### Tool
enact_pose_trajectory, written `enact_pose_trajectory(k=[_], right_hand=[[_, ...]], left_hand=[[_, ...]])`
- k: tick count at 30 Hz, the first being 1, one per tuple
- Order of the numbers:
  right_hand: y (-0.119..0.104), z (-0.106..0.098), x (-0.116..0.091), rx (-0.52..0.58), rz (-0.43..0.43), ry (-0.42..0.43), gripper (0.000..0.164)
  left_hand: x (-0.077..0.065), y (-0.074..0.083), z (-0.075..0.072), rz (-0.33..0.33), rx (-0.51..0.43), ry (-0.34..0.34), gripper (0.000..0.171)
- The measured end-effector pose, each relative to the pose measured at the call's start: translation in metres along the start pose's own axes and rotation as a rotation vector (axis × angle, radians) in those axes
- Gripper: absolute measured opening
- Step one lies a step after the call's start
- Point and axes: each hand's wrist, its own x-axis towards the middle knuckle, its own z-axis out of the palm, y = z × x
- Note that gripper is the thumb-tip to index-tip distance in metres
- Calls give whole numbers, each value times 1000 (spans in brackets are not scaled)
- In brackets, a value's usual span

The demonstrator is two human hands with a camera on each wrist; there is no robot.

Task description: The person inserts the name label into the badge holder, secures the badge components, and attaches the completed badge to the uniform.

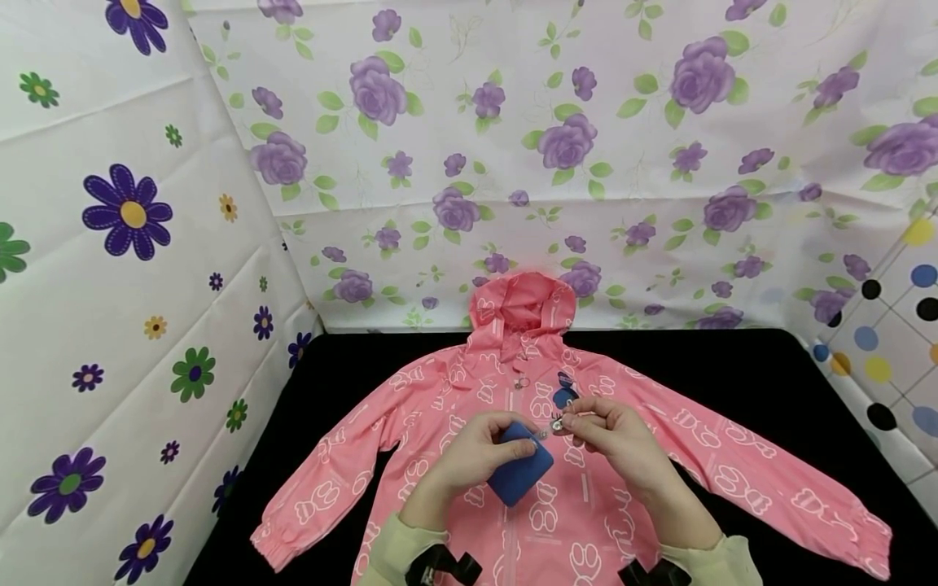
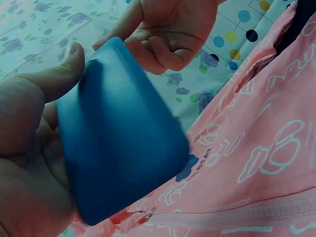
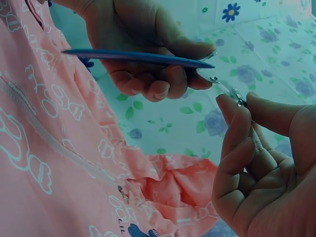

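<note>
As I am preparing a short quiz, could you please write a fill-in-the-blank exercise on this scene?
The flat item held by the left hand is coloured ____.
A small metal piece is pinched by the ____ hand.
On the pink jacket, the part nearest the rose-patterned backdrop is the ____.
The table surface under the jacket is coloured ____.
Missing words: blue; right; hood; black.

Head view downward, wrist views nearer hands (image 1: 471,450) (image 1: 614,435)

the jacket (image 1: 586,529) lay on the surface (image 1: 777,399), its hood (image 1: 522,305) farthest back, before the rear sheet (image 1: 454,98). over the jacket's chest, the flat case (image 1: 519,478) was in the left hand (image 1: 472,452); to its right, the right hand (image 1: 614,439) held a small fitting (image 1: 557,424).
</note>
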Motion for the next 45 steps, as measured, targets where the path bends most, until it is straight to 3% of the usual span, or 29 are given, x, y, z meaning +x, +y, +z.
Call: enact_pose_trajectory(k=[18, 33, 45], right_hand=[[-11, 4, -7, -59, -2, 10, 33], [-9, 2, -7, -103, 3, 5, 31], [-12, 1, -9, -117, -10, 24, 30]], left_hand=[[-2, -2, 5, 10, -15, 21, 22], [0, -1, 9, 75, 101, 16, 11], [3, -5, 14, 69, 144, 36, 8]])
